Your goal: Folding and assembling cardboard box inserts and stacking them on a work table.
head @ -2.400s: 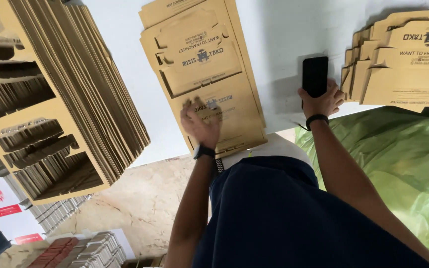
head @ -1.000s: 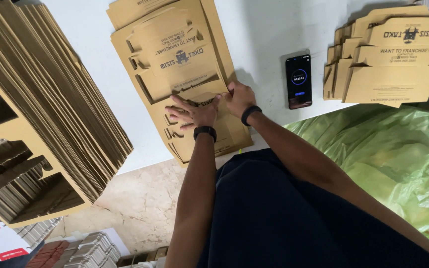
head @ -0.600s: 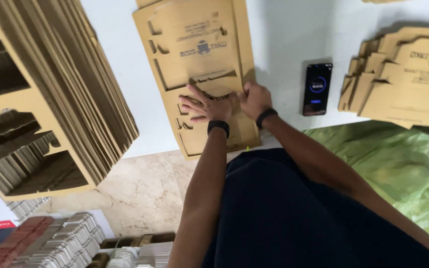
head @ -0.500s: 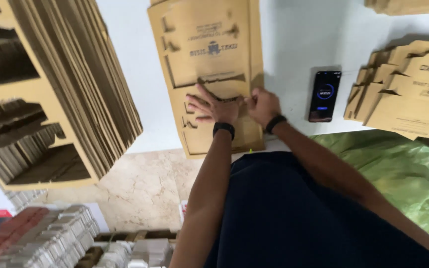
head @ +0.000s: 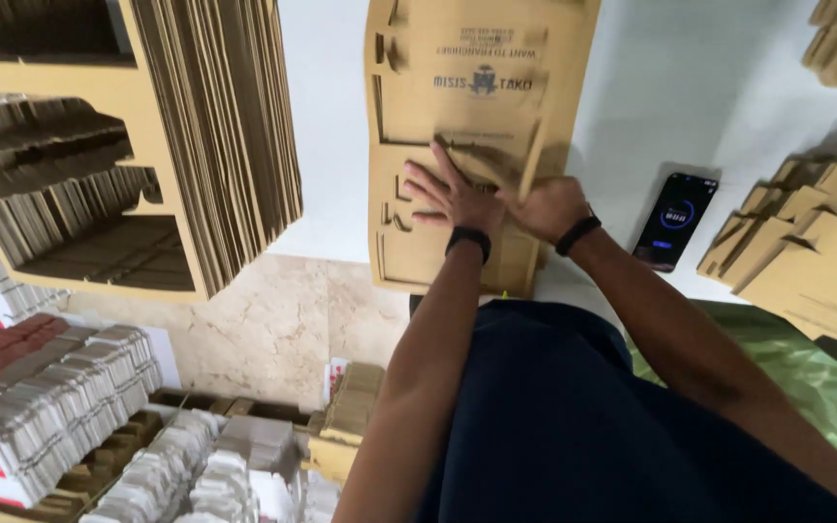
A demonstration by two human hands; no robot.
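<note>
Left hand (head: 452, 199) flat on the flat cardboard box blank (head: 472, 107) lying on the white table (head: 728, 87), fingers spread and pointing away from the body, forearm reaching straight out with a dark band at the wrist. Right hand (head: 546, 205) just beside it, touching, curled around a raised side flap (head: 533, 160) of the blank, fingers closed on the flap's edge, wrist bent inward. Dark phone (head: 675, 221) near the right wrist, folded boxes (head: 816, 252) beyond it, tall stack of blanks (head: 215, 126) off to the left.
</note>
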